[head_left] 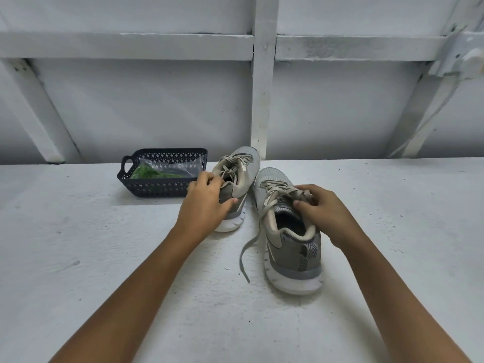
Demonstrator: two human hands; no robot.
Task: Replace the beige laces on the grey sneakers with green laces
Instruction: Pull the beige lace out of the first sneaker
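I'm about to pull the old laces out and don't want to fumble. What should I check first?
1. Left hand holds left sneaker: ok.
2. Right hand grips right sneaker at the tongue: ok.
3. Right sneaker's knot undone, lace end loose: ok.
4. Left sneaker's knot undone: cannot tell.
5. Green laces within reach in basket: ok.
6. Green laces out of their bag: not ok.

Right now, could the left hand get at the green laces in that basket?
Probably yes. The left hand grips the heel of the far sneaker beside the basket, whose top is open, and nothing lies between them. It must let go first, and the green laces sit inside a clear bag.
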